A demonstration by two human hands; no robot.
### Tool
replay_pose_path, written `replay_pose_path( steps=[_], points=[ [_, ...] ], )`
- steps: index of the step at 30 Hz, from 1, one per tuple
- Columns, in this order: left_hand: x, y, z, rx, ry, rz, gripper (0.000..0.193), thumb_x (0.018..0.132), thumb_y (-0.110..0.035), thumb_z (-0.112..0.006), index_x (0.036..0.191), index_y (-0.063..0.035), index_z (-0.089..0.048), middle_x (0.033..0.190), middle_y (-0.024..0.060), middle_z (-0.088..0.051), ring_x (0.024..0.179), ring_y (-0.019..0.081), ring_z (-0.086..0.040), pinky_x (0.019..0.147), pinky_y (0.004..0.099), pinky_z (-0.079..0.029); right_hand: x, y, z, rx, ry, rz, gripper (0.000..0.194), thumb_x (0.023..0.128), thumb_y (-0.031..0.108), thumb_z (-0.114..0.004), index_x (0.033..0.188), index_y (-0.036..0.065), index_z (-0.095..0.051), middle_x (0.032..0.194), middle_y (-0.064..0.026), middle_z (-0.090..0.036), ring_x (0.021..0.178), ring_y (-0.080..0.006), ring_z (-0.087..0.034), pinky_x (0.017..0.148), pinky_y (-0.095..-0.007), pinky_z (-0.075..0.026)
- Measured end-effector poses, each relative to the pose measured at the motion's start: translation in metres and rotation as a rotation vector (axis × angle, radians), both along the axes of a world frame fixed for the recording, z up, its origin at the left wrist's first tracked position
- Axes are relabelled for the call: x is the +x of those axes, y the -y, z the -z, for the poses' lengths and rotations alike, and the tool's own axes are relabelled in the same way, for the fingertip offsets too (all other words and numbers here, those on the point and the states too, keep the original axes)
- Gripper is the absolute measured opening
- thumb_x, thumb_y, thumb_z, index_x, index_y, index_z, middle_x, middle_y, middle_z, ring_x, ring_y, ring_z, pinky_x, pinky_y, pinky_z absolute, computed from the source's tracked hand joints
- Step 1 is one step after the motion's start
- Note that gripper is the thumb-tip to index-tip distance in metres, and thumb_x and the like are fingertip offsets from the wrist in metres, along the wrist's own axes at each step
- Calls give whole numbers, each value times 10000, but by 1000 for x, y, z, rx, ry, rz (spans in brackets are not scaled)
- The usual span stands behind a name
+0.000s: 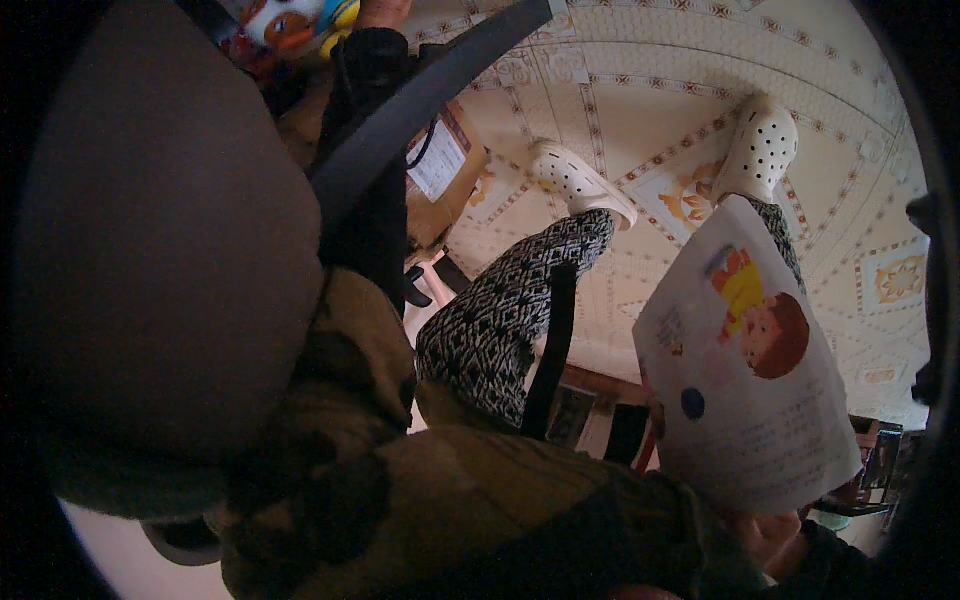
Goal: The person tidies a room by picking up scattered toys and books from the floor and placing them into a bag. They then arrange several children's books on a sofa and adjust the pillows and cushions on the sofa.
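Note:
At the lower right, my right hand [772, 531] grips the edge of a printed picture-book page [757, 442], white with a cartoon child with reddish hair and a yellow top, plus lines of print. Most of its fingers are hidden behind the paper, which stands tilted above my lap. A hand in a dark sleeve, apparently my left hand [384, 10], is cut off by the top edge. It is nearest to a colourful toy-like thing [289, 26] in white, orange, blue and yellow. Its fingers are out of the picture.
A cardboard box [469, 161] with a printed label stands on the patterned floor [645, 135]. Black-and-white patterned trousers [487, 330] lead to white clogs [581, 180]. A dark strap [551, 352] hangs near the legs. A large blurred brownish shape [165, 225] blocks the left side.

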State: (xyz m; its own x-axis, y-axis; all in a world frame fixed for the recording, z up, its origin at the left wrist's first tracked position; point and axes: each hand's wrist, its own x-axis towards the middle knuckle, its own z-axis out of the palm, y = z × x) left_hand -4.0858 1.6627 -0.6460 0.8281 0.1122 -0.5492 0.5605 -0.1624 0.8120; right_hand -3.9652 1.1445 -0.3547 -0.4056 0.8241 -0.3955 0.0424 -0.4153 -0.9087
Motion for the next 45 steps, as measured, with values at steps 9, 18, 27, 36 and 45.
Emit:
replay_pose_path(
  steps=[9,18,27,36,45],
  points=[
    [15,30,-46,-327,-90,-105,266,863,-215,-565,1076,-64,-516,1066,71,-543,965,156,-542,817,307,-452,5,-5,3,6,-4,-24,307,701,210,-658,978,97,-588,848,-101,-571,810,-244,-587,670,-376,-501],
    [-8,20,-55,-368,15,-379,305,907,-272,-488,1142,-77,-491,1041,53,-557,972,174,-547,802,312,-442,12,-8,12,34,1,-28,302,699,207,-655,972,96,-592,846,-99,-571,812,-242,-586,669,-376,-497],
    [-28,2,-15,615,62,-171,630,759,-304,-689,1243,-10,-412,1103,132,-541,1049,256,-514,847,357,-430,17,-5,20,55,-4,-44,296,697,204,-651,967,96,-595,843,-96,-571,813,-241,-586,668,-375,-493],
    [17,8,-24,336,-73,-132,757,749,-310,-704,1326,-6,-319,1229,138,-476,1095,236,-482,840,346,-433,23,-10,21,109,36,-83,291,695,201,-648,961,95,-599,840,-94,-571,815,-239,-585,668,-374,-489],
    [5,9,-38,159,-49,-303,409,888,-281,-540,1217,-47,-466,1126,102,-538,1031,202,-532,829,319,-443,20,-25,11,170,146,-154,286,693,198,-645,956,94,-602,837,-92,-571,817,-237,-584,667,-373,-485]
  ],
)
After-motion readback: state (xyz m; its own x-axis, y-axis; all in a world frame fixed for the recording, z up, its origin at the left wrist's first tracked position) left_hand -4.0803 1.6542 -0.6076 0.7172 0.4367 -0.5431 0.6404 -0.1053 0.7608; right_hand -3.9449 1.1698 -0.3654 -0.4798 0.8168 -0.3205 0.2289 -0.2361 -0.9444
